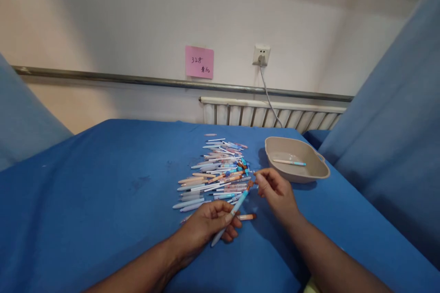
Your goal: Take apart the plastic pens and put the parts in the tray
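Here, the left hand [210, 222] is grasping and partly hiding a blue pen [241, 201], left of the tub [291, 175]. Beside the tub, the right hand [275, 191] is curling; its grip I cannot tell.

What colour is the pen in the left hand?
The pen is light blue near its brown top, greyer lower down; best seen in head view.

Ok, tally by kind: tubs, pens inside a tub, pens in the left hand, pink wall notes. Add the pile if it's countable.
Beige tub: 1
Tub pen: 1
Held pen, left hand: 1
Pink note: 1
Piled pens: overlap too much for an exact count
Total: 4, without the pile
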Action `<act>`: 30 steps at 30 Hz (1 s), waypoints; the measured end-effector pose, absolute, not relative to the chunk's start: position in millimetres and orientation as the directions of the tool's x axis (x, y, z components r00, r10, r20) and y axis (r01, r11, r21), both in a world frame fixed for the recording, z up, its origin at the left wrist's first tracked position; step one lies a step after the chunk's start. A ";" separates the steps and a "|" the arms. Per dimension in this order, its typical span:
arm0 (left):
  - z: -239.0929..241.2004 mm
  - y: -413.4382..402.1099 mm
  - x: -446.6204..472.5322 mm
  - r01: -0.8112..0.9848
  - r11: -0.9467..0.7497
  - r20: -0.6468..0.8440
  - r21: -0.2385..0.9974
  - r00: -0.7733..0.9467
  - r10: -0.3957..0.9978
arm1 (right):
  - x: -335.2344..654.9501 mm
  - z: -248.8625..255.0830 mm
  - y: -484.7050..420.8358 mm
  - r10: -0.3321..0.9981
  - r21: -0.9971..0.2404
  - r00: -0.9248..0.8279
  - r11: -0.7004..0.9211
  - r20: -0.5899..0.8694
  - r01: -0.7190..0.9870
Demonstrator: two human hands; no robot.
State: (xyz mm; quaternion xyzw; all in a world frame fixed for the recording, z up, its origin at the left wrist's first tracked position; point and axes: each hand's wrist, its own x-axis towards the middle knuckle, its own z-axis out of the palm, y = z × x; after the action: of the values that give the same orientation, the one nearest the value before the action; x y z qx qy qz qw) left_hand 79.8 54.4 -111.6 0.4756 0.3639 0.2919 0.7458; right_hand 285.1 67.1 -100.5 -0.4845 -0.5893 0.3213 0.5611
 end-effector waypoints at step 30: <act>-46.7 103.3 117.4 0.198 -0.189 0.088 0.962 0.428 0.900 | 252.7 -83.8 29.8 0.353 -0.001 -0.620 0.870 0.701 0.494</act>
State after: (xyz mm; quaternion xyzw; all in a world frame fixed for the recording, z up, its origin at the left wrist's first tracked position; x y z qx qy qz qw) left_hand 117.4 103.3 -46.7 0.6847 0.4008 0.3543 0.4950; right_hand 252.7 29.8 -83.8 -0.2367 -0.8949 -0.0961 0.3660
